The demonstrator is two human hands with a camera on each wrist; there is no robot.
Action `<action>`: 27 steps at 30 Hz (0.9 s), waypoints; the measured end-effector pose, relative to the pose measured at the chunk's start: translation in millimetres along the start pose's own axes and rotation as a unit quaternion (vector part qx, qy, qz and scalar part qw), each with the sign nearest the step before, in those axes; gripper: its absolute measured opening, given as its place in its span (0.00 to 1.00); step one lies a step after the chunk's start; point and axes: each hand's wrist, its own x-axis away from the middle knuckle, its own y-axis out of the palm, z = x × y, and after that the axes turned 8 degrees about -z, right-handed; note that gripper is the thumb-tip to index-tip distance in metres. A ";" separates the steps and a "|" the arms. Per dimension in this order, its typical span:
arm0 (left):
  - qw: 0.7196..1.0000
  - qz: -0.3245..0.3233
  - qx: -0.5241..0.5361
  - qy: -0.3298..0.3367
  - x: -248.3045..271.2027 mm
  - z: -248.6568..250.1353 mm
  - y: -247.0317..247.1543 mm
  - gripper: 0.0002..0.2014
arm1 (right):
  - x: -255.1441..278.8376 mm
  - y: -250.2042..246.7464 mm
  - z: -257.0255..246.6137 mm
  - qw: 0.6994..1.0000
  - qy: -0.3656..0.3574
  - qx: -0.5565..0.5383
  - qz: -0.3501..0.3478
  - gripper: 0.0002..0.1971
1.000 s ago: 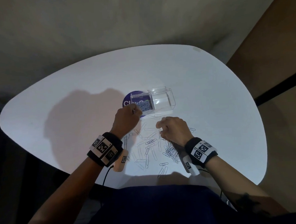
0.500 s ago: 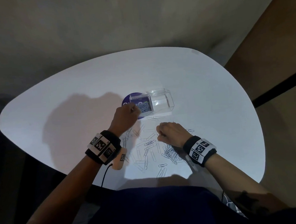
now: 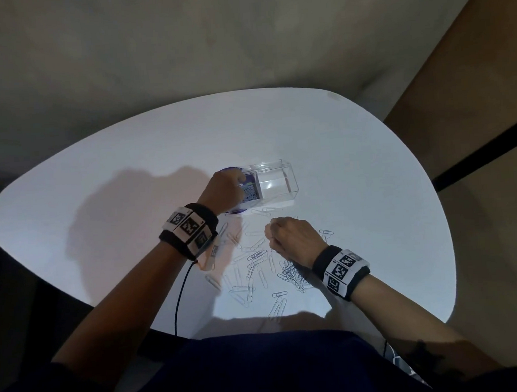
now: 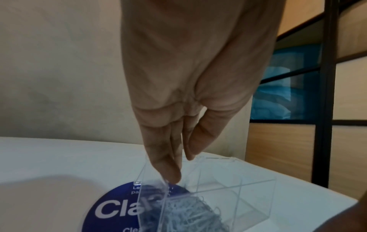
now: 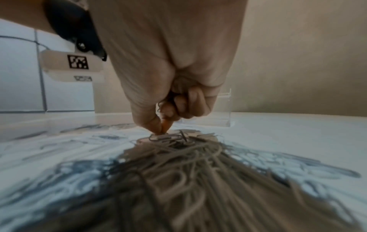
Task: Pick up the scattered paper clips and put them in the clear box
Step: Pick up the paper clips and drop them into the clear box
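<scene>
The clear box (image 3: 276,184) stands mid-table on a blue round disc (image 4: 111,208), with a heap of paper clips (image 4: 190,210) in its left part. My left hand (image 3: 235,186) hangs over that part, fingers straight and pointing down just inside the box rim (image 4: 234,186), holding nothing that I can see. My right hand (image 3: 270,234) is curled over the scattered paper clips (image 3: 255,256). In the right wrist view its thumb and forefinger pinch a clip (image 5: 163,137) on the table, and another clip shows among the curled fingers (image 5: 184,102).
The white table (image 3: 372,189) has a rounded edge close to my body. A tangled pile of clips (image 3: 292,275) lies under my right wrist, and loose ones reach toward the near edge. A black cable (image 3: 178,294) hangs from my left wrist. A dark metal frame (image 4: 325,94) stands beyond the table.
My left hand has moved from the box's near-left corner to above its left part, fingers now pointing down into it. My right hand stays on the clips, still curled.
</scene>
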 end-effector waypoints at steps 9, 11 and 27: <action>0.998 -0.002 -0.047 -0.048 52.7 1.4 28.7 0.06 | -13.0 -59.3 2.3 0.937 0.054 -0.344 0.020 0.16; 0.995 -0.053 -0.072 -0.049 63.2 -2.4 48.4 0.05 | -25.7 -82.5 -1.4 0.925 0.041 -0.376 0.032 0.12; 0.996 0.013 -0.082 -0.012 80.8 -14.2 101.1 0.07 | -89.0 -102.1 -30.4 0.985 -0.008 -0.163 -0.061 0.18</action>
